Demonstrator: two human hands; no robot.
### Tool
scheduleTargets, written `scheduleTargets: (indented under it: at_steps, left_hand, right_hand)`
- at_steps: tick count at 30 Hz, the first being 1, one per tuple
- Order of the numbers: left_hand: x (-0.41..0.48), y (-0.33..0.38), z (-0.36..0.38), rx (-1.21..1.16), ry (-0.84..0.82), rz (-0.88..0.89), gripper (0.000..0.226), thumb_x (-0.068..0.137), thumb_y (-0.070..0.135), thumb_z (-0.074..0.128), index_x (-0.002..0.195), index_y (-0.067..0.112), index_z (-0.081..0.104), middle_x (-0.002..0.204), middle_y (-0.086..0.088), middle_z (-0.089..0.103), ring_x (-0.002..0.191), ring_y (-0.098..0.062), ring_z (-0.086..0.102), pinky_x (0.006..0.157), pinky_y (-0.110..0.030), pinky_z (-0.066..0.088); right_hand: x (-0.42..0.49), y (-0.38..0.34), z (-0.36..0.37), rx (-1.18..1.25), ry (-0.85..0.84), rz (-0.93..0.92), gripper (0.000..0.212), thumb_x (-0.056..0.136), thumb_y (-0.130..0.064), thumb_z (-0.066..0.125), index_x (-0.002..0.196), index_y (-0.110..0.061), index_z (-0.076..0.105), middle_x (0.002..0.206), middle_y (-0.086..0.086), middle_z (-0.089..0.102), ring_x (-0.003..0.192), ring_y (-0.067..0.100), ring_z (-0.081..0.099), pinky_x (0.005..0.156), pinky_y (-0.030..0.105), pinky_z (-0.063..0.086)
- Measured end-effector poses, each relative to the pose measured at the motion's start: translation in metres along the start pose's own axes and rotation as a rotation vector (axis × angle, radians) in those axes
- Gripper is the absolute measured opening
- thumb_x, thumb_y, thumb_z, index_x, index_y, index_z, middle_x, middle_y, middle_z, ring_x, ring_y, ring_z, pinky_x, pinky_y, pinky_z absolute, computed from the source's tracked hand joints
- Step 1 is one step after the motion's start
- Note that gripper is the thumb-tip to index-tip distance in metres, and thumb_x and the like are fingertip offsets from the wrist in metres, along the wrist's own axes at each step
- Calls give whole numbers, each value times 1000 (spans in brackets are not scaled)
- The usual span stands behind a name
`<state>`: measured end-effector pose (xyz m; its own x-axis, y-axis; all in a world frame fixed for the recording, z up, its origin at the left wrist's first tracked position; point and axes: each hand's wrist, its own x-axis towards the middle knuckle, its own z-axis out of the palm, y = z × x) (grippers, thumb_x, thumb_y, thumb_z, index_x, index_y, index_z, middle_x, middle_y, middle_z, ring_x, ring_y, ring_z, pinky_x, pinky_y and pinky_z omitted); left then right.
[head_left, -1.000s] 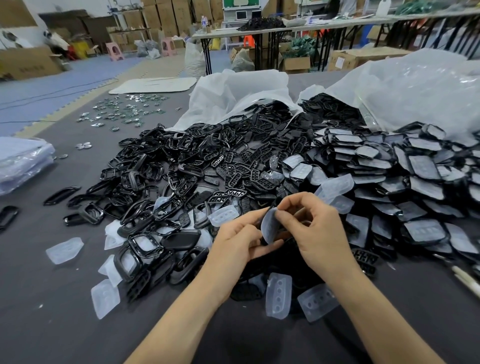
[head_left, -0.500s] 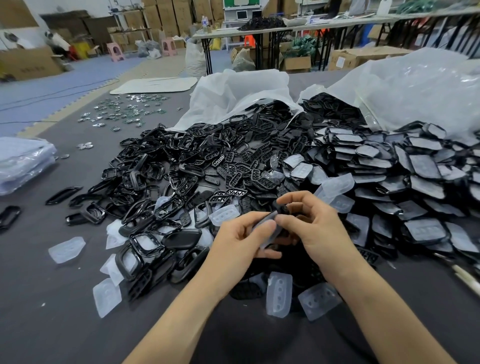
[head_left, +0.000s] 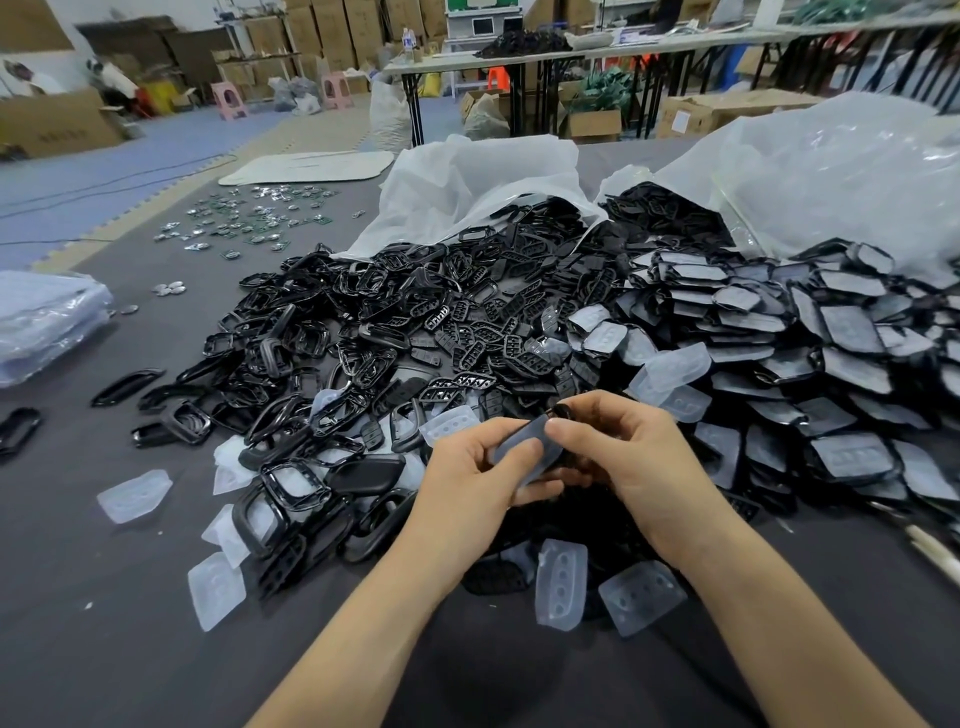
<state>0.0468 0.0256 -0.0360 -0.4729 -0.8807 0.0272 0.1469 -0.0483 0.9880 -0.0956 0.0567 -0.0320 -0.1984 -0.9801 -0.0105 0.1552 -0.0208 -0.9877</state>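
My left hand (head_left: 475, 475) and my right hand (head_left: 631, 457) meet above the near edge of a big heap of black plastic key-fob shells (head_left: 395, 332). Together they hold one small part (head_left: 522, 441): a translucent grey rubber pad lying on a black shell. My left thumb presses its lower end and the fingers curl under it. My right thumb and fingers pinch its upper end. Most of the black shell is hidden behind my fingers.
Loose translucent pads (head_left: 561, 582) lie on the grey cloth (head_left: 104, 597) below my hands and at the left (head_left: 134, 494). Stacked shells with pads (head_left: 831, 332) fill the right. White plastic bags (head_left: 831, 171) stand behind. A folded plastic bundle (head_left: 47, 322) sits far left.
The pad stood upright between my fingertips a second ago; it has been laid flatter onto the black shell, and both thumbs now press on it. My hands stay in the same place.
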Motion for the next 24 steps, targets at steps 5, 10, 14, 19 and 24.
scheduleTargets:
  at_steps: [5,10,14,19,24]
  left_hand:
    - [1,-3,1,-22,24,-9,25,95,-4,51,90,11,70,80,-2,73,79,-15,72,68,-20,56]
    - [1,-4,1,-15,13,9,25,94,-4,52,90,12,71,79,0,73,80,-14,72,70,-19,56]
    - [2,-7,1,-53,43,3,22,93,-4,54,89,9,71,79,-3,74,80,-15,72,71,-19,56]
    - [4,-11,1,-84,86,-15,5,91,-5,56,90,0,56,70,1,72,73,-10,72,69,-19,56]
    - [3,-10,2,-70,85,-6,8,93,-5,54,88,0,51,70,2,72,74,-11,72,68,-19,56]
  right_hand:
    - [0,0,1,-79,10,-20,3,85,0,65,88,-1,64,77,10,65,69,17,63,61,28,55]
    - [-1,-2,4,-90,2,-42,9,88,5,60,85,-4,60,74,10,60,62,11,60,57,26,57]
    - [-1,1,6,-164,20,-87,11,88,4,60,84,-6,59,71,5,59,57,4,56,52,18,50]
    - [1,3,6,-178,29,-92,13,89,3,60,84,-9,59,71,3,58,57,2,54,53,15,46]
    - [0,0,3,-111,-23,-64,10,90,6,57,87,-3,58,72,7,59,55,0,56,51,14,46]
